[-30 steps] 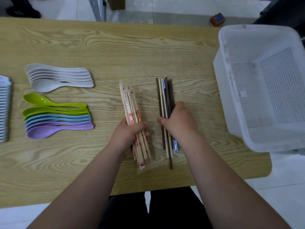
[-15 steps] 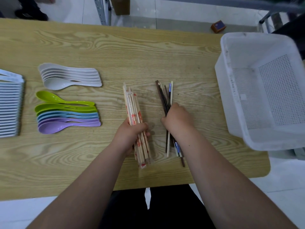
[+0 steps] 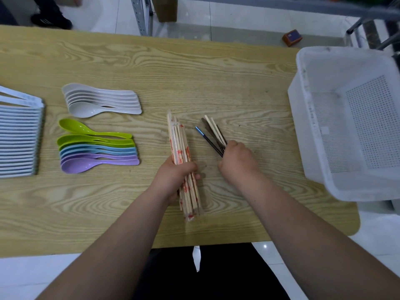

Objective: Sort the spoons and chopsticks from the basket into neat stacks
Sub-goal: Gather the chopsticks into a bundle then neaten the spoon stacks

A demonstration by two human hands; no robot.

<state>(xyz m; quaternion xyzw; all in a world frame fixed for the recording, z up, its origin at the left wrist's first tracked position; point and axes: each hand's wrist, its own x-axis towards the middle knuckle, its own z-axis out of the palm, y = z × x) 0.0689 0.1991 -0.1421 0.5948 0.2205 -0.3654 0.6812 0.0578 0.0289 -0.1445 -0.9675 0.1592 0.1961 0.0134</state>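
Observation:
My left hand (image 3: 176, 178) grips a bundle of wrapped wooden chopsticks (image 3: 180, 146) with red print, lying lengthwise on the wooden table (image 3: 194, 72). My right hand (image 3: 238, 162) is closed around a mixed bunch of dark, pale and blue-tipped chopsticks (image 3: 213, 134), whose tips fan out up and to the left above the table. To the left lie a nested row of white spoons (image 3: 101, 102) and a row of green, blue and purple spoons (image 3: 95, 148). The white perforated basket (image 3: 320, 118) at the right looks empty.
A row of white-and-grey flat pieces (image 3: 19, 135) lies at the table's far left edge. The basket overhangs the table's right edge. Beyond the table are a metal rack leg (image 3: 142, 14), a small orange box (image 3: 292, 37) on the floor and someone's shoe (image 3: 52, 20).
My right hand has gathered the mixed chopsticks and lifted them, swinging their tips to the upper left. The left hand's bundle has stayed put. The view shifted slightly right.

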